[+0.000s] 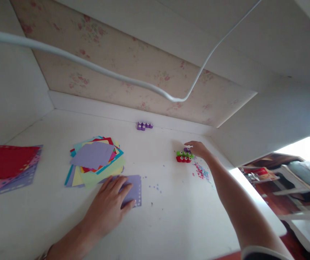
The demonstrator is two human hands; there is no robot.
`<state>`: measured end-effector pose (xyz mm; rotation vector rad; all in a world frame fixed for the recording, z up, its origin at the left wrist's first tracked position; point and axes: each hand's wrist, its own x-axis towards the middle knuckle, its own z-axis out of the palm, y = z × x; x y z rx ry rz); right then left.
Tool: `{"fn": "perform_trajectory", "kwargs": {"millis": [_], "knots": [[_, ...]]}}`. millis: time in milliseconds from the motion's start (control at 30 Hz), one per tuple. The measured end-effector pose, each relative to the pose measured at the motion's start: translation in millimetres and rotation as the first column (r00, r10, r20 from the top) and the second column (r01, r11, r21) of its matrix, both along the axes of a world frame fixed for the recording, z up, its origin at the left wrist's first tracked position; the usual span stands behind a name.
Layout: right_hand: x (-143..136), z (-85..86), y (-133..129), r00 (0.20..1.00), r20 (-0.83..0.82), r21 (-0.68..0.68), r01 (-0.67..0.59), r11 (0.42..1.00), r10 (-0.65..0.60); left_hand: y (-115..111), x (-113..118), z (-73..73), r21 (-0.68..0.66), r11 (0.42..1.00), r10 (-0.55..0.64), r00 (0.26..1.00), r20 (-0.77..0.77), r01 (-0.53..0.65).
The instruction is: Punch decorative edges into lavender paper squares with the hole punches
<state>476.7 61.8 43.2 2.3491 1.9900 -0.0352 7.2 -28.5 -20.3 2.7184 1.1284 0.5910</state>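
My left hand (112,198) lies flat with its fingers spread on a purple paper sheet (135,187), which has small holes punched along its right edge. At the right, my right hand (197,148) reaches out with bent fingers at a small purple craft punch (186,149); the fingertips partly hide the contact. Directly in front of that punch stand green craft punches (183,154) and a row of red ones (183,159). Purple paper dots (157,187) are scattered on the table to the right of the sheet.
Several purple punches (143,126) stand by the back wall. A loose pile of coloured paper (92,156) lies behind my left hand, and punched sheets (10,162) lie far left. Red and blue dots (200,172) lie near my right forearm. A white cable (133,81) hangs across above.
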Motion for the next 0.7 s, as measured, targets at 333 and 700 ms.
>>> {"fn": "perform_trajectory", "kwargs": {"millis": [333, 700], "knots": [[-126.2, -12.2, 57.0, 0.964, -0.148, 0.100, -0.209, 0.973, 0.222, -1.0, 0.8, 4.1, -0.030, 1.000, -0.002, 1.000, 0.021, 0.003], [-214.2, -37.8, 141.6, 0.938, -0.240, 0.164, -0.215, 0.963, 0.250, 6.5, -2.4, 9.9, -0.056, 0.998, 0.018, 0.999, 0.048, -0.015]]}}
